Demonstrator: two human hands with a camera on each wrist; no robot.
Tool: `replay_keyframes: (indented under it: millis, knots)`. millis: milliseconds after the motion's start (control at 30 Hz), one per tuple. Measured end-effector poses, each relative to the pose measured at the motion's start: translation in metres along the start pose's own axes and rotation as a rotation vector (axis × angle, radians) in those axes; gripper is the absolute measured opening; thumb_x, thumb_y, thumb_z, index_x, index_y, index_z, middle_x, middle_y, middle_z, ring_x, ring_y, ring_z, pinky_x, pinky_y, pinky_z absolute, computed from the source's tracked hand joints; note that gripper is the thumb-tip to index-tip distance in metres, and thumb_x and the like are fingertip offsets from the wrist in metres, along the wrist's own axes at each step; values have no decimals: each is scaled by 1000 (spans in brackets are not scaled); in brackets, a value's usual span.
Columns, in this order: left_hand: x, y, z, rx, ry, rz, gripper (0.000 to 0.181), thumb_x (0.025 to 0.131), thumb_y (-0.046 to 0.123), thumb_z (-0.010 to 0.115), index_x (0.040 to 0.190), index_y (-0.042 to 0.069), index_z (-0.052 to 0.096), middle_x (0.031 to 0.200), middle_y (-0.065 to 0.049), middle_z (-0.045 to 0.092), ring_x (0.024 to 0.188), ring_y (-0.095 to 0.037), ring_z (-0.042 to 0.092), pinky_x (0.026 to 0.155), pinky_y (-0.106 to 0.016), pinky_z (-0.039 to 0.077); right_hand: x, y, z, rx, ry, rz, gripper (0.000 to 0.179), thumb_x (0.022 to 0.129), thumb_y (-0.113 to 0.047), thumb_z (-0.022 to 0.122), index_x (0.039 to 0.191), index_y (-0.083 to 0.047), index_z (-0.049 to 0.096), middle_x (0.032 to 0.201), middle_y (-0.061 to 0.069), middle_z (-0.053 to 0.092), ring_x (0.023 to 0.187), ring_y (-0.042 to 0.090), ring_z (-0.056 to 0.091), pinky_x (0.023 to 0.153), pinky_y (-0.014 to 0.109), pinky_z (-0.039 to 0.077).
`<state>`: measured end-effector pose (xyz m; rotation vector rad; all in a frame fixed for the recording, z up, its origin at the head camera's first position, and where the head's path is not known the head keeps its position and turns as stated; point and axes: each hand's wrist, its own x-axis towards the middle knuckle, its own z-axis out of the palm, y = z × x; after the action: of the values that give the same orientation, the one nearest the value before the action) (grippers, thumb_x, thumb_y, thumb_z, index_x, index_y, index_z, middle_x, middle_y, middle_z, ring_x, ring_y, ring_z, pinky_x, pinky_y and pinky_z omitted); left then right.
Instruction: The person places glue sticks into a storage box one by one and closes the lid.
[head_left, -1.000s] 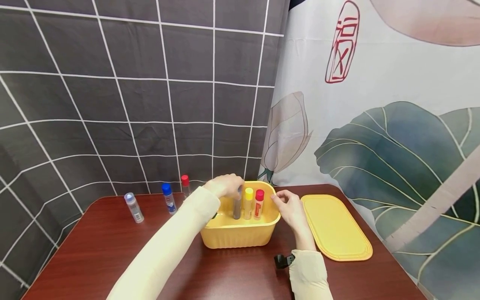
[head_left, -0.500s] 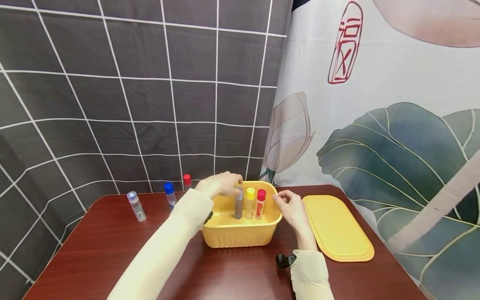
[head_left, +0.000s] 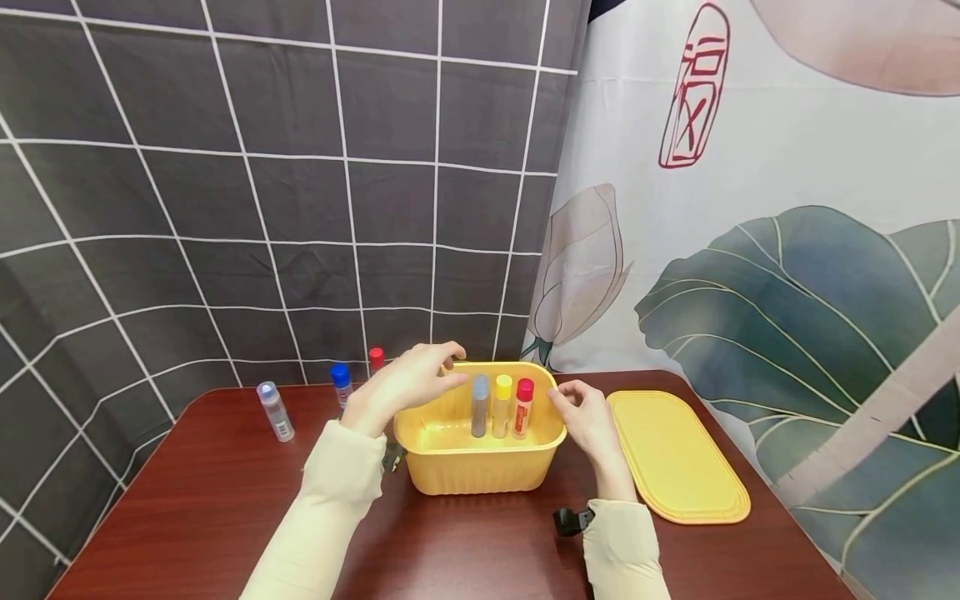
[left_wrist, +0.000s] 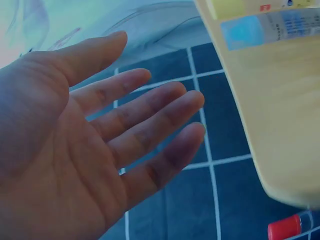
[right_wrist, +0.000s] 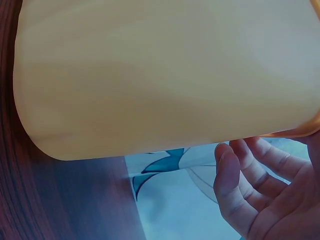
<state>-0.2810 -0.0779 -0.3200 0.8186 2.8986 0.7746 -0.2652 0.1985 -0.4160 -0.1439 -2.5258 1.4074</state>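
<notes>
My left hand (head_left: 412, 379) hovers over the left end of a yellow plastic box (head_left: 480, 475), fingers spread and nothing in it; its bare palm fills much of the left wrist view. Inside the box stand three small capped tubes in a row: one with a grey-blue cap (head_left: 478, 408), one with a yellow cap (head_left: 501, 408) and one with a red cap (head_left: 522, 411). At the box's right rim, my right hand (head_left: 592, 421) pinches the edge with thumb and curled fingers. The right wrist view shows those fingers (right_wrist: 230, 170) against the outer wall, the thumb hidden.
Left of the box, more capped tubes stand on the dark red table (head_left: 225, 517): a pale-capped one (head_left: 276, 412), a blue-capped one (head_left: 341, 383) and a red-capped one (head_left: 377, 358) partly behind my left hand. A yellow lid (head_left: 678, 458) lies on the right. Cloth hangs behind.
My left hand has let go of the grey-blue-capped tube inside the box, then drawn back to the left with its fingers opened. The right hand stays at the rim.
</notes>
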Motion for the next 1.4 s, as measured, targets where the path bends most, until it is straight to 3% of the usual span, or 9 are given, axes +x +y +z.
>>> replay_keyframes:
  millis: [333, 500, 733, 867, 1033, 1200, 1400]
  knots:
    - [-39, -16, -6, -81, 122, -55, 42, 94, 33, 65, 127, 9, 59, 115, -10, 66, 105, -27, 63, 92, -45, 50, -1, 0, 0, -14, 4, 1, 26, 94, -25, 66, 102, -1, 68, 80, 9, 62, 74, 23, 55, 62, 29, 46]
    - [-58, -37, -3, -97, 162, -81, 42, 94, 32, 65, 127, 6, 58, 113, -10, 66, 103, -27, 63, 90, -46, 50, -4, 1, 1, -13, 8, 11, 26, 94, -26, 66, 103, -1, 68, 81, 9, 62, 73, 24, 55, 62, 29, 47]
    - [-85, -67, -4, -43, 239, -130, 47, 93, 28, 65, 131, 2, 55, 113, -13, 63, 100, -29, 60, 88, -50, 47, -4, 2, 2, -20, 17, 13, 25, 94, -25, 66, 103, -2, 68, 81, 9, 61, 75, 23, 55, 62, 28, 46]
    - [-96, -82, -8, -31, 273, -166, 51, 94, 27, 65, 134, -1, 51, 122, -23, 58, 112, -39, 54, 96, -54, 42, -3, 1, 2, -22, 18, 8, 25, 94, -25, 67, 102, -2, 68, 81, 8, 60, 75, 23, 54, 62, 28, 45]
    - [-107, -98, -11, -15, 327, -224, 56, 95, 27, 63, 139, -3, 45, 139, -29, 45, 130, -47, 38, 103, -63, 31, -2, 2, 1, -15, 14, -10, 25, 94, -25, 67, 102, -1, 68, 79, 8, 59, 74, 23, 54, 62, 29, 45]
    - [-111, -112, -10, -17, 448, -353, 58, 97, 32, 58, 143, 0, 41, 144, -29, 37, 131, -48, 32, 98, -70, 30, -2, 3, 0, -20, 38, -27, 24, 93, -24, 68, 100, 0, 69, 78, 7, 60, 73, 22, 54, 63, 29, 45]
    - [-118, -134, -5, -24, 611, -440, 56, 98, 29, 56, 143, 0, 39, 146, -30, 32, 132, -49, 30, 96, -70, 29, -3, 2, 0, -27, 33, -37, 25, 93, -25, 68, 99, -1, 69, 79, 7, 61, 74, 22, 55, 63, 30, 46]
